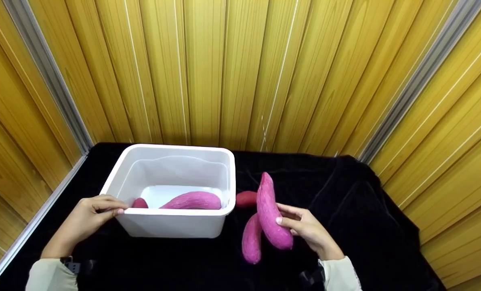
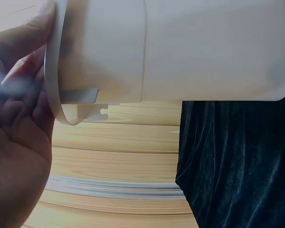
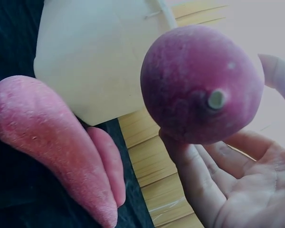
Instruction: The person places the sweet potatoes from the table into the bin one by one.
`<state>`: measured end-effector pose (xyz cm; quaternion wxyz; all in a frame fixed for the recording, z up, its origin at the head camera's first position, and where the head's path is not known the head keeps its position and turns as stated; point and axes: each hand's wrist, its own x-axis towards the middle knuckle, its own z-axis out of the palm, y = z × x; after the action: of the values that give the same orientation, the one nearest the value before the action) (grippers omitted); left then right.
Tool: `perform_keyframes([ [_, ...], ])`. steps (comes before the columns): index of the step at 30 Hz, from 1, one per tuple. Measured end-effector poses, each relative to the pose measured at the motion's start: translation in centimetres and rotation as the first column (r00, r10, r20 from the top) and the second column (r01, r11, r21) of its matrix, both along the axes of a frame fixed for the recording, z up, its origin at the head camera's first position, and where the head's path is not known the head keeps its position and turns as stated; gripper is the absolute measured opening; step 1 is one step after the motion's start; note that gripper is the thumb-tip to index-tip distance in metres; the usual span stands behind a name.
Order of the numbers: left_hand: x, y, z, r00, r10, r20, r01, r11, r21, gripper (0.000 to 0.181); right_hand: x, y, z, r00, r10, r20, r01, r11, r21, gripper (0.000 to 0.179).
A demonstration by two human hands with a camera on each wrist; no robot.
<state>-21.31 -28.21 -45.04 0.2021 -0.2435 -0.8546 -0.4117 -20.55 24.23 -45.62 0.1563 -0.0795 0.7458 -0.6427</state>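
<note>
My left hand [image 1: 87,214] pinches the front left corner of a white plastic bin's rim [image 1: 175,211]; in the left wrist view the thumb and fingers lie on either side of it. Inside the bin lie a long pink sweet potato [image 1: 196,199] and a small red one [image 1: 139,203], partly hidden by the front wall. To the bin's right, my right hand [image 1: 311,231] holds a large curved pink sweet potato [image 1: 269,210] between thumb and fingers, its blunt end facing the right wrist camera [image 3: 199,85]. Below it another pink sweet potato [image 1: 251,244] lies on the cloth.
Close to the bin's right wall lies a red sweet potato [image 1: 245,199], partly covered by the held one in the head view. Black cloth [image 1: 345,242] covers the table. Yellow wood-patterned panels [image 1: 240,72] with grey metal corner strips stand behind and at both sides.
</note>
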Motion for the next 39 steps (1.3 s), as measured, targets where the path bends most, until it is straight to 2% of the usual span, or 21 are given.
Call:
perform_keyframes([
  [18,0.0,0.0,0.1,1.000,0.012,0.024,-0.012,1.000,-0.006,0.019,-2.4,-1.4,3.4,0.998,0.038,-0.048,-0.041,0.998,-0.053,0.060],
  [29,0.0,0.0,0.1,1.000,0.013,0.017,-0.013,1.000,-0.012,0.021,-3.6,-2.4,4.9,0.997,0.057,-0.053,-0.059,0.997,-0.050,0.060],
  [39,0.0,0.0,0.1,0.999,0.014,0.041,-0.014,1.000,-0.002,0.022,-4.7,-3.6,6.2,0.998,0.034,-0.048,-0.036,0.998,-0.057,0.059],
])
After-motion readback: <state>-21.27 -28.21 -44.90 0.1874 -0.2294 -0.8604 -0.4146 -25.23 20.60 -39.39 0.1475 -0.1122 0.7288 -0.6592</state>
